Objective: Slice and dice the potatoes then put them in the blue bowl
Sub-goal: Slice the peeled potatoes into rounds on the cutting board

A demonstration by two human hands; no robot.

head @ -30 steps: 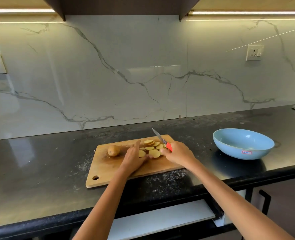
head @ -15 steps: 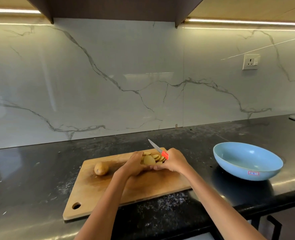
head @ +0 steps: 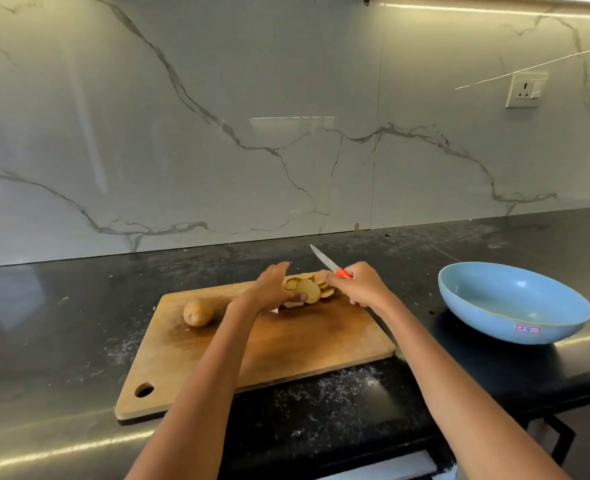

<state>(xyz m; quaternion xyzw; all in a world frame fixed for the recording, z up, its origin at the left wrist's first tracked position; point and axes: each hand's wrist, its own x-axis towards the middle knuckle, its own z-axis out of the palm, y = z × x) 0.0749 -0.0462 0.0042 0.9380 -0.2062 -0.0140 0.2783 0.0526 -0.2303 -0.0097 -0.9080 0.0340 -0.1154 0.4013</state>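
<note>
On the wooden cutting board (head: pixel 286 344), toward its far edge, the left hand (head: pixel 272 287) curls around a cluster of round potato slices (head: pixel 307 289), gathering them between both hands. The right hand (head: pixel 357 287) grips the red handle of a knife (head: pixel 330 265), whose blade points up and away to the far left. A whole potato (head: pixel 198 311) lies on the board's left part, apart from the slices. The blue bowl (head: pixel 515 303) sits on the black counter (head: pixel 44 323), right of the board.
</note>
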